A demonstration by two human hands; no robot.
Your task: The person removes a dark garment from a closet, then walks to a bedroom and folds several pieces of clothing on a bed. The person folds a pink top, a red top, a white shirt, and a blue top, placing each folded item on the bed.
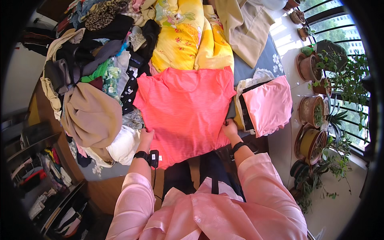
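Spread out before me is a coral short-sleeved T-shirt point(186, 111), neckline away from me, its lower hem hanging past the table's near edge. My left hand point(146, 138) grips its left side low down, and my right hand point(230, 129) pinches the opposite side at about the same height. Beyond the neckline lies a yellow cloth with cartoon prints point(180, 39). Folded garments with a light pink one point(270, 105) on top are stacked just right of my right hand. A bundled beige garment point(93, 114) and a white cloth point(123, 145) lie left of my left hand.
A heap of mixed clothes point(99, 51) covers the table's left side. Beige trousers point(246, 30) lie at the far right on the grey floral tablecloth point(249, 69). Potted plants point(312, 111) line the barred window. Shelves with clothes point(39, 177) stand at lower left.
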